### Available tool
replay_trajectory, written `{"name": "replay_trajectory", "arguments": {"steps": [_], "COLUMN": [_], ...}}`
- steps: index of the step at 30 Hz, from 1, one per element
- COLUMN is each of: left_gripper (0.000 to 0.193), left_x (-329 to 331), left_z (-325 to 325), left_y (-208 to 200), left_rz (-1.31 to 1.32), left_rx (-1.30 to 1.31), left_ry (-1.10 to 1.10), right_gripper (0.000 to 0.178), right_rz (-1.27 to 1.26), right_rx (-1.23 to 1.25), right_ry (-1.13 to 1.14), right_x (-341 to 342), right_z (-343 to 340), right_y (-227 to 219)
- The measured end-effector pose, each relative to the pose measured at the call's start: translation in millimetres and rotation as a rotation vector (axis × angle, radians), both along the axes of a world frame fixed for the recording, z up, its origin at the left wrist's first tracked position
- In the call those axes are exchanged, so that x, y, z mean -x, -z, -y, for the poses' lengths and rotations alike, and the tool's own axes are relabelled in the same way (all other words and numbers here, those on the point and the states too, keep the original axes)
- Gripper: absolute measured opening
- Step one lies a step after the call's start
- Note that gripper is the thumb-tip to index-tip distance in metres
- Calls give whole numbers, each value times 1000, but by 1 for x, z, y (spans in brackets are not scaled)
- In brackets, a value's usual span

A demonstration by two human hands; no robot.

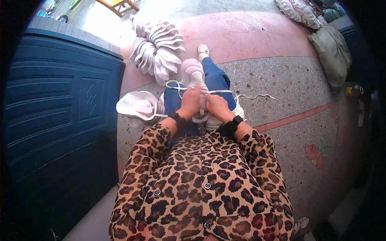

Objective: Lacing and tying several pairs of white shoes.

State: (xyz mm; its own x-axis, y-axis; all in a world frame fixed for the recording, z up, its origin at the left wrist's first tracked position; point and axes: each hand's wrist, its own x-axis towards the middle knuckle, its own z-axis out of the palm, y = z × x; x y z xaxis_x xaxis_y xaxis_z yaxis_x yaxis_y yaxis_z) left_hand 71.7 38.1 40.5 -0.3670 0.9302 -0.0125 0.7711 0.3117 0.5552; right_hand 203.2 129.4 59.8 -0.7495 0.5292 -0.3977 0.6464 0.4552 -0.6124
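Observation:
In my lap, between my knees, a bundle of nested white, pinkish-looking curved fabric pieces [193, 72] stands on end. A flat white cord [229, 91] runs by it, looping out on the left and trailing to the right onto the floor. My left hand [191, 102] is closed against the near left side of the bundle. My right hand [218, 106] is closed close beside it, fingers at the bundle where the cord meets it. What lies between the fingertips is partly hidden.
At the left of my legs sits another stack of white pieces [136, 105]. A larger heap of such stacks [157, 50] lies ahead on the floor. A dark blue panelled door [60, 100] stands left. At right is a full greenish sack [331, 54]; a wooden stool [118, 6] is far ahead.

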Motion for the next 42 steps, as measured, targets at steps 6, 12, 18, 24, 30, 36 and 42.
{"name": "replay_trajectory", "arguments": {"steps": [6, 12, 18, 24, 30, 36, 42], "left_gripper": [59, 61, 47, 22, 24, 23, 26], "left_x": [3, 29, 36, 40, 127, 181, 187], "left_z": [1, 4, 2, -20, -73, -42, -26], "left_y": [28, 20, 4, -35, -197, -239, -236], "left_rz": [176, 701, 498, 174, 785, 846, 883], "left_rx": [-2, 28, -11, 10, -410, -396, -455], "left_ry": [-148, -133, 24, 196, -169, -335, -467], "right_gripper": [27, 29, 31, 27, 30, 27, 23], "right_rz": [-23, -58, -154, -447, -373, -285, -236], "right_rx": [-45, -21, 132, 814, 346, -14, -187], "right_ry": [-32, -48, -70, 238, 206, -59, -68], "right_x": [-1, 1, 8, -1, -7, 2, 9], "right_z": [0, -3, -20, -73, -69, -21, -11], "right_y": [10, 12, 23, -70, -10, 16, 18]}}
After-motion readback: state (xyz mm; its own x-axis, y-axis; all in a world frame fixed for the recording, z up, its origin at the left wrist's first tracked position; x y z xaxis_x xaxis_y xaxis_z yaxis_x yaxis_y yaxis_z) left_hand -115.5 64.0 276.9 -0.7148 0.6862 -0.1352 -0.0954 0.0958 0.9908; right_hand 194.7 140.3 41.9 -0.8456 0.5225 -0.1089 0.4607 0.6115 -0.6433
